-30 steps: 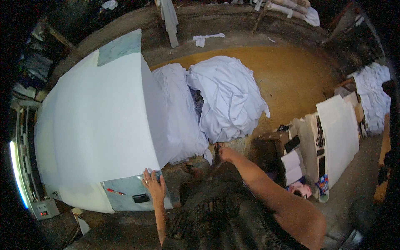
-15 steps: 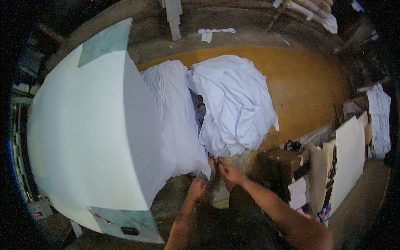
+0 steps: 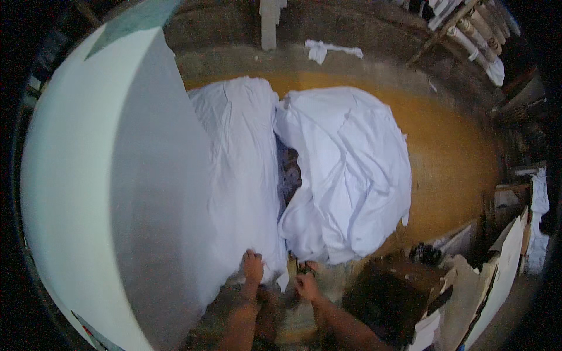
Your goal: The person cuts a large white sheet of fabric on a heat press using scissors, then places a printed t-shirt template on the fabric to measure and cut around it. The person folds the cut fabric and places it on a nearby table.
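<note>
My left hand (image 3: 253,268) is at the near end of a long pile of white cloth (image 3: 240,175), its fingers bent and closed on the fabric. Just to the right, my right hand (image 3: 307,288) is closed around a small dark tool (image 3: 304,268), too blurred to name for certain. That hand is below the near edge of a second, rounder heap of white cloth (image 3: 351,175). A narrow gap between the two piles shows dark patterned material (image 3: 291,175).
A tall white-topped table (image 3: 64,193) with a grey side stands at the left. On the right are a brown carton (image 3: 380,295) and leaning pale boards (image 3: 497,275). A white scrap (image 3: 331,50) lies beyond the yellow-brown floor (image 3: 451,158). Rolls (image 3: 483,35) fill the far right.
My view has turned left and come closer to the piles. My left hand has moved up from beside the cloth's near corner onto the cloth. My right hand still holds the small dark tool.
</note>
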A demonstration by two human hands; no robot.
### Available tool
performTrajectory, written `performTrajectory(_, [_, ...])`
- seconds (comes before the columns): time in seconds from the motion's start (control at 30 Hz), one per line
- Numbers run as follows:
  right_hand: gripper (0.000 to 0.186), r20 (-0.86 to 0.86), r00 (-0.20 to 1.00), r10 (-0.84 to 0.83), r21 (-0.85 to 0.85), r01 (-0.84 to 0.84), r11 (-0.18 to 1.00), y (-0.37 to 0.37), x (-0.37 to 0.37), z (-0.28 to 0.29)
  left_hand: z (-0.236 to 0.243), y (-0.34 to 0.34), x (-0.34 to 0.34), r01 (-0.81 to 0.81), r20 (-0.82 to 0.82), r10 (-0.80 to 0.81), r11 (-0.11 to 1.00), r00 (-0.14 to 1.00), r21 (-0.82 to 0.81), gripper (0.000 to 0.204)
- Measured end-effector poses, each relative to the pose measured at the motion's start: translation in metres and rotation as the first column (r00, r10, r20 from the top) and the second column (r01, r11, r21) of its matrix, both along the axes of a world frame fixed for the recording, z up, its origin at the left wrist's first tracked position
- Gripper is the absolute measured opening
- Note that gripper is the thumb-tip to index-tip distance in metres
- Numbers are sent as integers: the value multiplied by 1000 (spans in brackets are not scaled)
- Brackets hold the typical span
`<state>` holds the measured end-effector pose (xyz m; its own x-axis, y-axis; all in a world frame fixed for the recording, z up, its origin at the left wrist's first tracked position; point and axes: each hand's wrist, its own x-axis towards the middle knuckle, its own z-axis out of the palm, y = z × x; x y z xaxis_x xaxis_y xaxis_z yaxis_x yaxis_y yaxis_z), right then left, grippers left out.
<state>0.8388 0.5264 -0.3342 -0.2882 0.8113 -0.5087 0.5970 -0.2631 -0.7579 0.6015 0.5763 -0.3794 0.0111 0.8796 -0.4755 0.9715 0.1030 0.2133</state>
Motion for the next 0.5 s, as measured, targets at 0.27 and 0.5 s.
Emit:
performTrajectory(0.27, [39, 148, 985, -84, -91, 98, 991, 42, -19, 23, 106, -30, -12, -311, 482, 293, 949, 826, -43, 14])
performTrajectory(0.5, [84, -93, 345, -934, -968, 187, 166, 115, -136, 70, 300, -77, 17, -596, 598, 336, 741, 727, 309, 10])
